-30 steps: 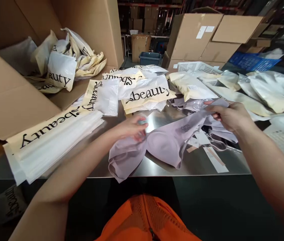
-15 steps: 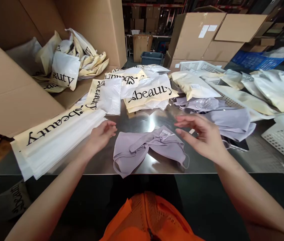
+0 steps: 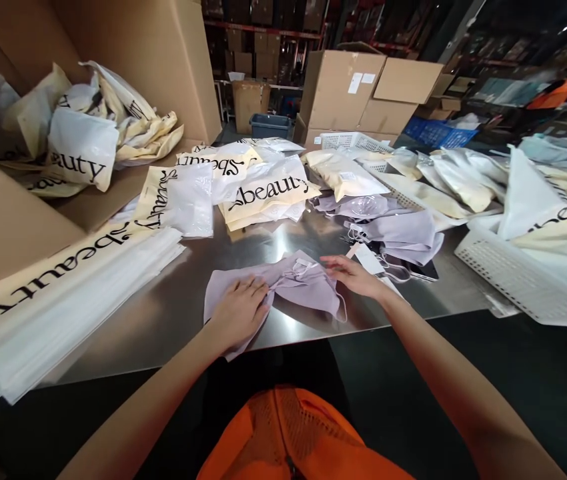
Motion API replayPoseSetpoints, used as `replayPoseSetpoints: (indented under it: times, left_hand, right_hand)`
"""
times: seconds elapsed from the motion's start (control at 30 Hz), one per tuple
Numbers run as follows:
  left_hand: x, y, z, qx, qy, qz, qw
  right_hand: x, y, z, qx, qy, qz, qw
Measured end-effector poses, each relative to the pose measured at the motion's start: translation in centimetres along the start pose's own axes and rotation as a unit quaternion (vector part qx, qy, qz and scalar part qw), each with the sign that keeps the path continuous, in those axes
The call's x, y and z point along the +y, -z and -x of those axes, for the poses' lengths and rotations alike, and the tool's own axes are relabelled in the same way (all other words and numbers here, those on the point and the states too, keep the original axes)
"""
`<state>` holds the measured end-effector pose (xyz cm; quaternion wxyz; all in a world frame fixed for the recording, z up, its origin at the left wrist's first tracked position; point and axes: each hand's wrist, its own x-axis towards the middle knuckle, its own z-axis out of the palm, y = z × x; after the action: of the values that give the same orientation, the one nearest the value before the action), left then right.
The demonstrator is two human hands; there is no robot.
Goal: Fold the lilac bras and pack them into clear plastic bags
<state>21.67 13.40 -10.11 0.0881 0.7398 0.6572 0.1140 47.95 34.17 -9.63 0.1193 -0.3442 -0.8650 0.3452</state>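
A lavender bra lies spread on the metal table in front of me, with a small white tag or loop on its upper part. My left hand rests flat on its left cup, fingers stretched out. At the bra's right edge is my right hand, its fingers extended; whether they touch the fabric I cannot tell. Just beyond that hand are white paper tags and a pile of more lavender garments, partly over a dark flat object.
Printed pouches lie across the table's back, and a stack of flat bags runs along the left. An open carton holds filled pouches. White perforated baskets with pouches stand on the right. A person in orange is far right.
My left hand has moved right and down onto the bra. My right hand has moved left to its edge. The view has turned right, showing more baskets and the white tags.
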Motion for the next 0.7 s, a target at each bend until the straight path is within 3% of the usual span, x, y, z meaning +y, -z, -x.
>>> replayPoseSetpoints:
  times: [0.17,0.3,0.4,0.47,0.53,0.6,0.7]
  left_hand:
    - [0.6,-0.2,0.4,0.011,0.05,-0.032,0.998]
    - [0.8,-0.7,0.4,0.022,0.059,-0.025,0.998]
    - [0.7,-1.0,0.5,0.029,0.067,-0.014,0.997]
    - [0.6,-1.2,0.6,0.033,0.072,-0.013,0.997]
    - [0.7,-1.4,0.7,0.041,0.075,-0.017,0.996]
    - [0.7,-1.6,0.8,0.051,0.079,-0.023,0.995]
    - [0.6,-1.8,1.1,0.073,0.084,-0.037,0.993]
  right_hand:
    - [0.0,-0.4,-1.3,0.0,0.052,0.026,0.998]
    - [-0.6,0.4,-1.2,0.06,0.073,0.035,0.995]
    - [-3.0,1.8,0.8,0.127,0.086,0.058,0.987]
    - [-5.6,2.5,3.2,0.138,0.135,0.115,0.974]
    - [-8.5,2.4,6.2,0.086,0.202,0.166,0.961]
    - [-10.9,1.1,9.0,-0.004,0.223,0.124,0.967]
    - [-12.6,-3.7,11.7,-0.122,0.137,-0.1,0.978]
